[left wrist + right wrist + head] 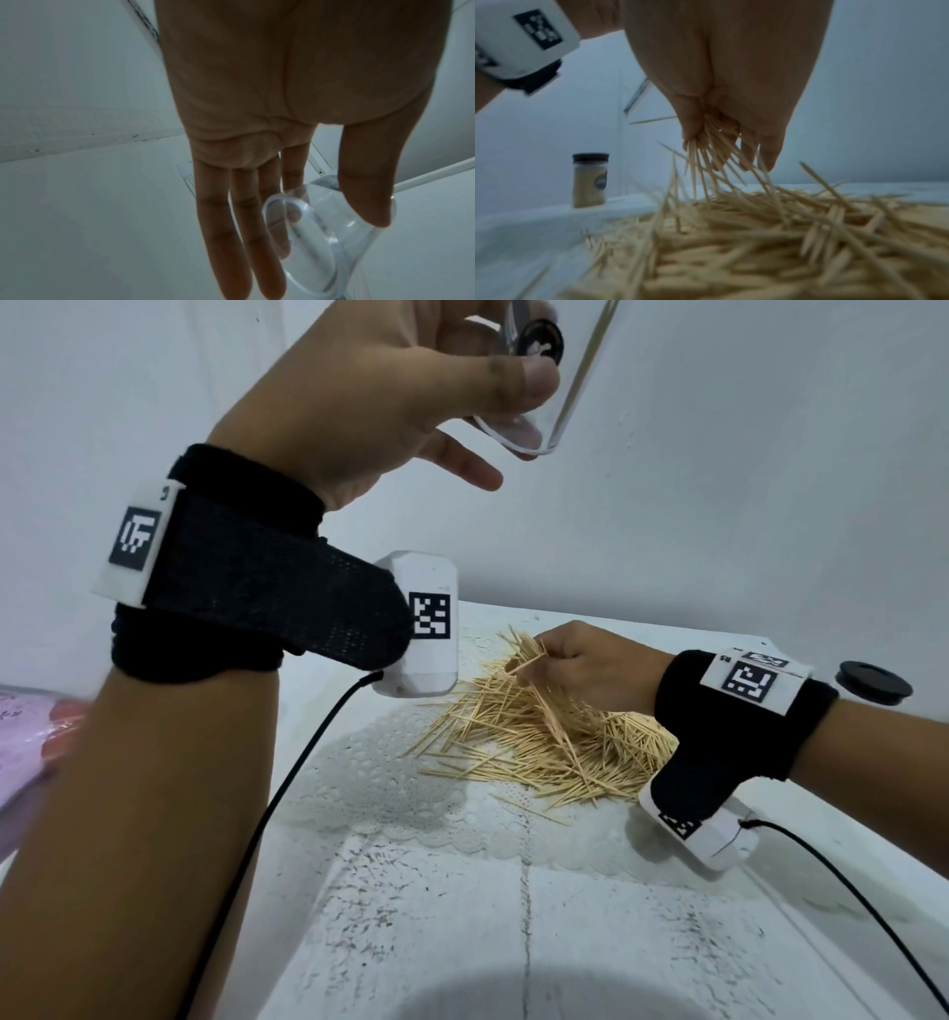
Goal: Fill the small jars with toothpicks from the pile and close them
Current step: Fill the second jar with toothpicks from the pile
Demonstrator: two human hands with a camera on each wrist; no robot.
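Observation:
My left hand is raised high and holds a clear small jar between thumb and index finger; the other fingers stretch out straight. In the left wrist view the jar shows its round transparent bottom beside the thumb. A toothpick leans inside it. My right hand is low over the toothpick pile and grips a bunch of toothpicks whose tips fan down onto the heap. A black lid lies on the table behind my right wrist.
A closed jar full of toothpicks stands at the back of the table, left of the pile. The pile lies on a white lace cloth. A pink bag lies at the far left. White walls enclose the table.

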